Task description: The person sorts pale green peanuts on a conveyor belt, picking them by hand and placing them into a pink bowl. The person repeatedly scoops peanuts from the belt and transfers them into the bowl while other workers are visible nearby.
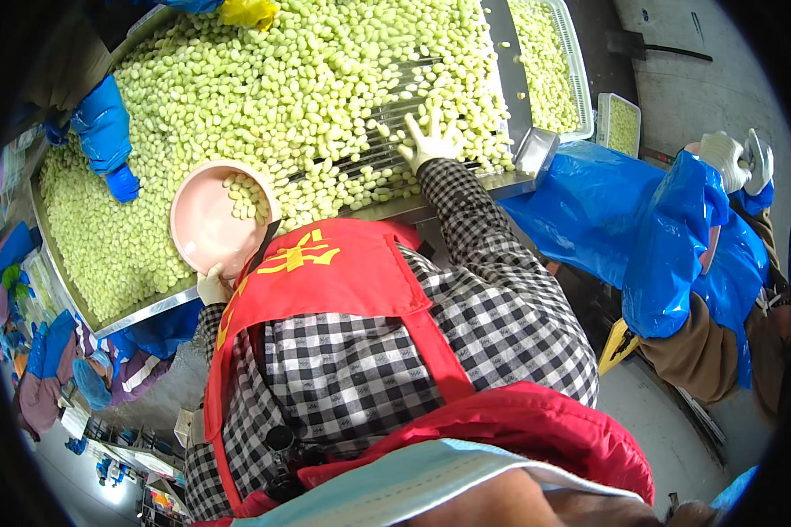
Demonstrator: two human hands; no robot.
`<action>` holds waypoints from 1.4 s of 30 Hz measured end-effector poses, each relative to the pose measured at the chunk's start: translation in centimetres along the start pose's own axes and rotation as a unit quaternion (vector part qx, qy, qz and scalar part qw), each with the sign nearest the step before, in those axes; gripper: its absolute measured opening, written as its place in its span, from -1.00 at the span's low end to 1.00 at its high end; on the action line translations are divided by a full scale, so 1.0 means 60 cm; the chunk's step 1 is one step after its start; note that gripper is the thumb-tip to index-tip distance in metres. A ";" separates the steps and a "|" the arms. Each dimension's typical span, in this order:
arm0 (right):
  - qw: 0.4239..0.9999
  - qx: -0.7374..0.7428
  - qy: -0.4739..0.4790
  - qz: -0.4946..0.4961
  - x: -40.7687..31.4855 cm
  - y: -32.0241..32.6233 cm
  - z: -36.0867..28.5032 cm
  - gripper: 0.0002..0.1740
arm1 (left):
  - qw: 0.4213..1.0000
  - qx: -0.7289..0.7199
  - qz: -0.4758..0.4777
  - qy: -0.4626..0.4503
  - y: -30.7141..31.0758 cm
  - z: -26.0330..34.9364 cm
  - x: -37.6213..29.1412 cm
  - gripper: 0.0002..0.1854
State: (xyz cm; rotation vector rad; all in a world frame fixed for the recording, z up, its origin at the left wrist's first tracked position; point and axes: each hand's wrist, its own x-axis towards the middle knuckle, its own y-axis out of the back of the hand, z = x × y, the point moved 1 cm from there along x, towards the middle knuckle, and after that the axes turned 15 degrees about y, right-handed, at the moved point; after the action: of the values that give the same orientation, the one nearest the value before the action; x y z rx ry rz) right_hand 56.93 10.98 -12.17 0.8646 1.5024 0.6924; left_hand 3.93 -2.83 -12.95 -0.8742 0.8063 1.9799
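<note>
Pale green grapes (250, 85) fill a large metal sorting table whose slatted grate (385, 141) shows through on the right. My right hand (433, 139), in a whitish glove, rests with fingers spread among the grapes over that grate, holding nothing that I can see. At the near edge, my left hand (213, 286), also gloved, grips the rim of a pink plastic bowl (204, 217). The bowl tilts over the grapes, with a small heap of grapes along its right inner side. My left fingers are partly hidden by the bowl.
White plastic crates (586, 99) of grapes stand beyond the metal chute (535, 153). At right is a co-worker in blue plastic sleeves (666, 244) and white gloves. Another co-worker's blue-gloved hand (122, 183) reaches over the table's left part; a yellow glove (249, 12) shows at top.
</note>
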 end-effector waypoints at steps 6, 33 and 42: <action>0.974 0.128 0.088 -0.167 -0.022 0.008 -0.040 -0.08 | 1.000 0.025 0.000 0.001 0.001 0.006 -0.003 -0.70; 0.993 -0.078 -0.004 -0.086 0.043 -0.023 0.174 -0.22 | 0.998 -0.006 -0.031 0.047 0.008 -0.003 0.024 -0.64; 0.986 0.050 0.084 0.135 0.160 0.143 -0.167 -0.25 | 0.991 -0.037 -0.124 0.032 0.042 -0.028 0.059 -0.60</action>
State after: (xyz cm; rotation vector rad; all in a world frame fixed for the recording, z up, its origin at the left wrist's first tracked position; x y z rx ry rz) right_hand 47.97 24.27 -9.17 1.1230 1.5954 0.9126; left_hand 0.73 -3.84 -16.19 -1.0344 0.6301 1.7803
